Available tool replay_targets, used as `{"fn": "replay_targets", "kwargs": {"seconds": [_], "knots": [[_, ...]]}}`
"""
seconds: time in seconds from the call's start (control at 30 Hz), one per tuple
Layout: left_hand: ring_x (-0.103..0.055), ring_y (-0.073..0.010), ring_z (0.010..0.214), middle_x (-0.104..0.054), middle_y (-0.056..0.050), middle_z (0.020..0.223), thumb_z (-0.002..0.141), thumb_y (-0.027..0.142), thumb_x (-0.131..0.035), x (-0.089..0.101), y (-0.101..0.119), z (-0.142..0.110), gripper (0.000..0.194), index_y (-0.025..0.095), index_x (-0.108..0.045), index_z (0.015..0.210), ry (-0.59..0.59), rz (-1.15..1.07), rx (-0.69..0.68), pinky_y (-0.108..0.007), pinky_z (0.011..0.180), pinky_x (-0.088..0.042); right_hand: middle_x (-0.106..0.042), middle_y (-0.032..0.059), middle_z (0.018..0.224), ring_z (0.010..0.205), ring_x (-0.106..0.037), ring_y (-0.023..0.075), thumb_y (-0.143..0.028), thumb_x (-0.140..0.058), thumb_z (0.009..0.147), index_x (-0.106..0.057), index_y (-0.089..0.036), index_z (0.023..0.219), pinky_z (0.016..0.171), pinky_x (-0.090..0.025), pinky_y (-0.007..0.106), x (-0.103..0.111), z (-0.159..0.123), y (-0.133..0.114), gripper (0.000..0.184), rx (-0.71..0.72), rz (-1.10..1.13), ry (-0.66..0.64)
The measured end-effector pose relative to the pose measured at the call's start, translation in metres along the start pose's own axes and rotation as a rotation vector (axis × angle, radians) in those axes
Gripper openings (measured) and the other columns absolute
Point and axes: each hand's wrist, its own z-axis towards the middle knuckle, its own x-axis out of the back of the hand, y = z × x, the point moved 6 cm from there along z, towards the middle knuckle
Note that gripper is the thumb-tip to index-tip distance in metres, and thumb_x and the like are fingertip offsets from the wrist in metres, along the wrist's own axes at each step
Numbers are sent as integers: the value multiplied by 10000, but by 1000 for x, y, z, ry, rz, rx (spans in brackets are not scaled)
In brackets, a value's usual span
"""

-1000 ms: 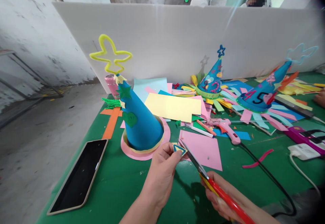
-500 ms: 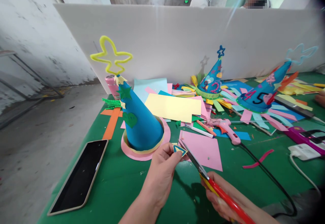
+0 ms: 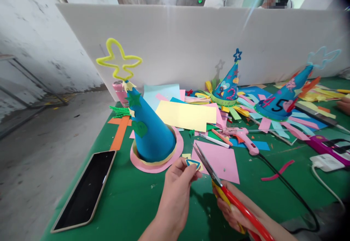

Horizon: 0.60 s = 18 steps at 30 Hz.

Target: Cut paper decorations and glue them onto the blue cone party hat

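Between thumb and fingers, my left hand point(image 3: 177, 190) pinches a small paper cutout point(image 3: 193, 163), pale with a blue triangular outline. My right hand point(image 3: 232, 206) is closed round the red and yellow handles of a pair of scissors point(image 3: 212, 170). The blades are slightly apart and point up and left, just right of the cutout without touching it. Behind my left hand stands a blue cone hat point(image 3: 153, 135) with a pink brim, green star and heart shapes, and a yellow bent-wire shape point(image 3: 120, 60) on its tip. Pink paper point(image 3: 222, 160) lies behind the blades.
A phone point(image 3: 86, 190) lies at the left table edge. Right of the pink paper rest a pink glue gun point(image 3: 247, 140) with its black cord and a purple power strip point(image 3: 324, 148). Two more decorated hats point(image 3: 227, 84) stand near the white partition point(image 3: 177, 44). Another person's hand point(image 3: 343, 105) shows far right.
The scissor blades have opened slightly and moved away from the cutout. My left hand has shifted a little right and down, still pinching it.
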Motion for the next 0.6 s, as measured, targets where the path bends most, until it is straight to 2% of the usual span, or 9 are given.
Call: {"fn": "replay_targets", "kwargs": {"seconds": [0.07,0.1,0.23,0.37,0.53,0.6], "knots": [[-485,-104,623,-546,8,642,711,196,-612,3,2,1,103,150,-547,646,34,-78,-36,-235,638,-379,-357,-79,589,434,-270,30,-508,-674,613,-447,-212,807,386,-243,146,-10,-8,-10,420,17,-16,21],[-481,-104,627,-545,7,648,720,200,-607,4,3,1,101,152,-547,653,37,-106,-50,-234,634,-378,-355,-68,628,476,-280,33,-510,-669,622,-472,-204,827,436,-277,140,-13,-13,-18,418,57,-45,78],[-465,-100,615,-529,11,634,732,214,-602,5,2,0,111,152,-551,656,35,-102,-45,-226,619,-374,-352,-43,700,561,-310,64,-544,-690,568,-525,-217,840,556,-345,182,-29,-30,-30,456,26,-77,156],[-459,-99,591,-515,19,608,705,209,-620,3,-1,-2,128,148,-540,626,22,-8,-23,-225,614,-368,-344,-47,699,572,-324,68,-517,-678,607,-517,-234,847,575,-343,189,-21,-29,-26,404,23,-131,211],[-447,-106,600,-512,16,592,709,200,-599,-3,-1,-7,136,151,-523,608,-44,122,-25,-229,615,-359,-339,-75,619,463,-264,34,-563,-609,654,-459,-219,833,430,-257,157,-11,-13,-13,416,75,-154,47],[-438,-108,601,-513,14,592,700,194,-603,-7,-1,-10,126,148,-527,611,-74,151,-17,-226,607,-354,-346,-78,606,447,-262,31,-538,-616,664,-452,-213,839,414,-245,161,-5,-8,-8,404,44,-140,55]]}}
